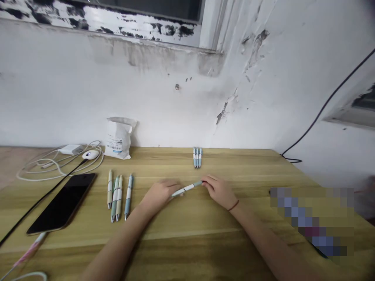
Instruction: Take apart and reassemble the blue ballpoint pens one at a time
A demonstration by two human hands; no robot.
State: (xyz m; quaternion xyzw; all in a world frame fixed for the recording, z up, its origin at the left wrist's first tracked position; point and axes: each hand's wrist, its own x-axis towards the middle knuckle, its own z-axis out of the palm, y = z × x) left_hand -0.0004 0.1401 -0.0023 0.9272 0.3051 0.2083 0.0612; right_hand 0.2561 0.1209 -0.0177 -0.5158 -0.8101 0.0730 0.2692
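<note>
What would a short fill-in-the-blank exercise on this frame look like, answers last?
1. The right hand, at one end of a pen, has a thin dark band around its ____.
2. At that pen's other end is the person's ____ hand.
3. The pens standing nearest the wall number ____.
4. Left of the four loose pens lies a flat black ____.

Missing words: wrist; left; three; phone.

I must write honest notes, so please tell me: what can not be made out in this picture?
In the head view:
Held pen: right end, covered by the right hand.
Left hand: exact grip, blurred.
White packet: print, too small.
Object at right: details, hidden by pixelation.
Window: upper part, cut off by the top edge.
</note>
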